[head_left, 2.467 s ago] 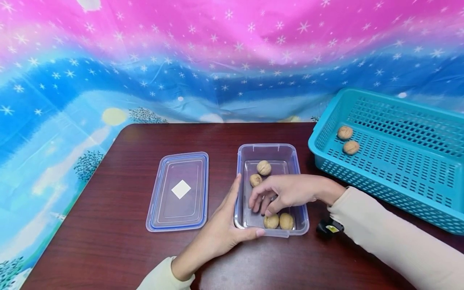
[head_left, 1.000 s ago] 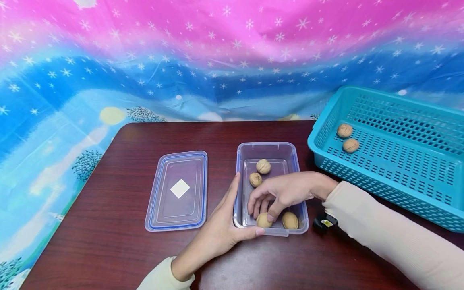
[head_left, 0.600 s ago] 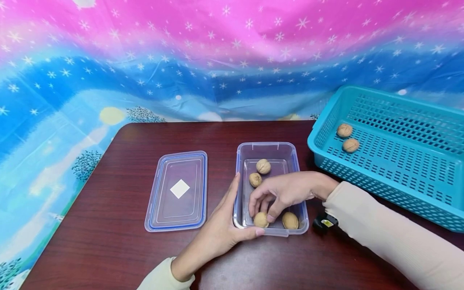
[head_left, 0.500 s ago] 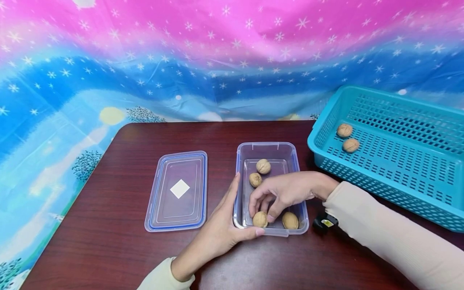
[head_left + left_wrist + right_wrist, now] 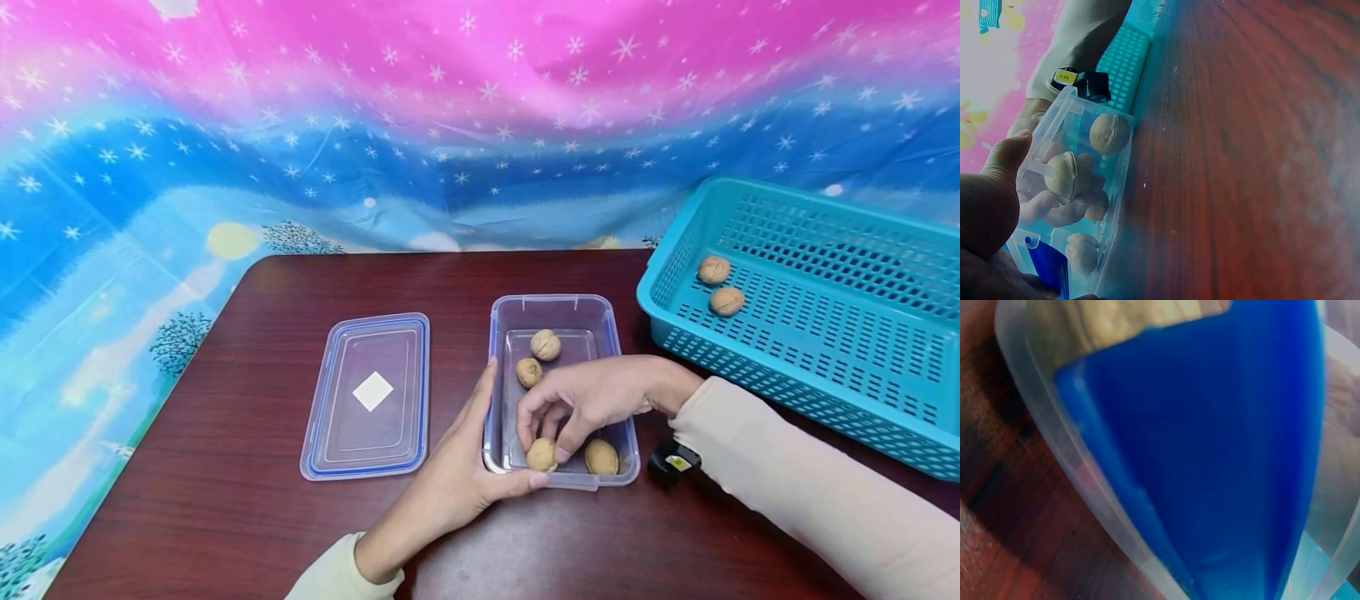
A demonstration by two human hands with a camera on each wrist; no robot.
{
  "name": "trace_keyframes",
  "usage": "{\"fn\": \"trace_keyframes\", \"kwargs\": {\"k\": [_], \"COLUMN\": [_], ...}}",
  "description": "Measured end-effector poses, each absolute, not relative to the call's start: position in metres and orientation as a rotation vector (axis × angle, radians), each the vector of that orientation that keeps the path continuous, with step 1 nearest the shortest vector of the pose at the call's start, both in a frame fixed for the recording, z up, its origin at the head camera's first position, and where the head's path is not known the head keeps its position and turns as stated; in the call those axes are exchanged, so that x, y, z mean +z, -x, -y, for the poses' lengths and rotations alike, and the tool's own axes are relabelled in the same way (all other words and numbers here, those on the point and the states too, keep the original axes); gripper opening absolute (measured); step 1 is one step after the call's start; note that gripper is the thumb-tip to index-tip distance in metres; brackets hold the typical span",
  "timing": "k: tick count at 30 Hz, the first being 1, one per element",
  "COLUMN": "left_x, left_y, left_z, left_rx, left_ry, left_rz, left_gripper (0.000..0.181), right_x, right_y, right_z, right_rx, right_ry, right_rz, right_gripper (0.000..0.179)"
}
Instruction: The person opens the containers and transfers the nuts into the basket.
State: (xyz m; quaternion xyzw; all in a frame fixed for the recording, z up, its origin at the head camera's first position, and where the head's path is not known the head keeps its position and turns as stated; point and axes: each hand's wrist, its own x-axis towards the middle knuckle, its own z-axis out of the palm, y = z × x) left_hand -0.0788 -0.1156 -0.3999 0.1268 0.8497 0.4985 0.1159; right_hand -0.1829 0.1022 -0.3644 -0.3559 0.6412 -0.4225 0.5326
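Observation:
A clear plastic food container [image 5: 555,307] with blue side clips stands uncovered on the table, several walnuts inside. My left hand [image 5: 457,475] grips its near left corner, thumb along the front rim and fingers along the left side. Reaching inside, my right hand [image 5: 585,404] pinches a walnut [image 5: 541,456] between thumb and curled fingers near the front wall. Another walnut [image 5: 602,457] lies to its right. Farther back are a walnut [image 5: 545,344] and a smaller-looking one [image 5: 528,372]. In the right wrist view a blue clip [image 5: 1204,444] hides most of the hand.
The container's lid [image 5: 408,400], with a white square on it, lies to the left. A turquoise basket [image 5: 750,354] stands at the right, holding two walnuts, one walnut [image 5: 714,270] behind the other walnut [image 5: 727,301]. A patterned cloth [image 5: 450,125] hangs behind the table [image 5: 247,467].
My right hand has taken hold of a front walnut and shifted it left, away from the neighbouring one. The left hand has stayed on the container.

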Motion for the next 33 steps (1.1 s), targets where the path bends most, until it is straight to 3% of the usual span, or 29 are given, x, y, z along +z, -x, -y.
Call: {"fn": "trace_keyframes", "kwargs": {"k": [20, 33], "left_x": [-0.3999, -0.3998], "left_y": [0.0787, 0.0778], "left_z": [0.1155, 0.1153], "left_rx": [1.433, 1.433], "left_ry": [-0.355, -0.350], "left_rz": [-2.495, -2.497], "left_gripper": [0.133, 0.131], "right_x": [-0.3669, -0.3632], "right_y": [0.1813, 0.1800], "right_z": [-0.1042, -0.1103], "right_rx": [-1.098, -1.152], "right_ry": [0.878, 0.839], "right_rz": [-1.589, -1.678], "right_gripper": [0.023, 0.030]}}
